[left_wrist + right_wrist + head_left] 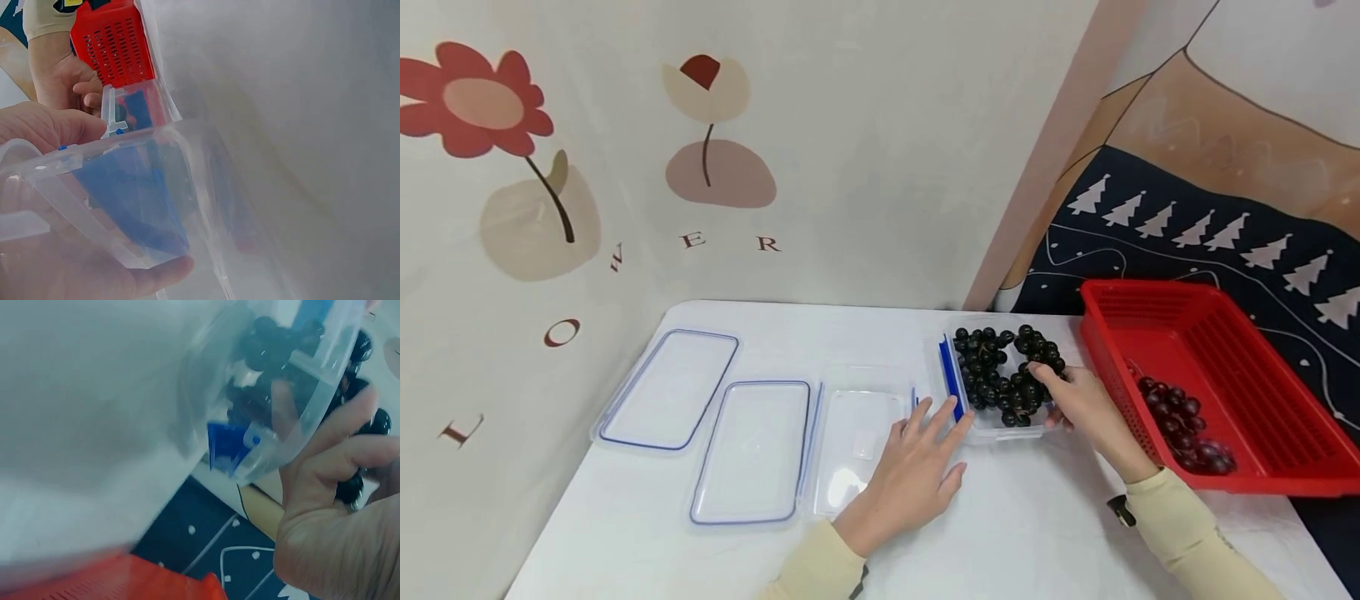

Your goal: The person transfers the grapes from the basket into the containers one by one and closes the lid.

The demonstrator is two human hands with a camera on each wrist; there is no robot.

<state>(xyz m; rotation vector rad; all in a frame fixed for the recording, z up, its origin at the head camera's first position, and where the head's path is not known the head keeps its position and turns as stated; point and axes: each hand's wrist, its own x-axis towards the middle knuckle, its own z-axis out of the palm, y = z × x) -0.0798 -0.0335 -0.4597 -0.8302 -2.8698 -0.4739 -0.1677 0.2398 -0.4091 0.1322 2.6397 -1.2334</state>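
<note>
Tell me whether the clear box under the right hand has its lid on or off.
Off. The box stands open-topped with dark grapes piled inside, and the right hand touches them directly.

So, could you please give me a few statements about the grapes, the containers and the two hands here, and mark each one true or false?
1. The right hand grips dark grapes in the clear container. True.
2. The red basket holds no fruit. False: a bunch of dark grapes lies in its near corner.
3. The left hand rests with straight fingers at the left edge of the grape container. True.
4. Two clear lids with blue seals are stacked on top of one another. False: they lie side by side on the white table.
5. The second container, left of the grapes, is full of grapes. False: it has no grapes in it.
</note>
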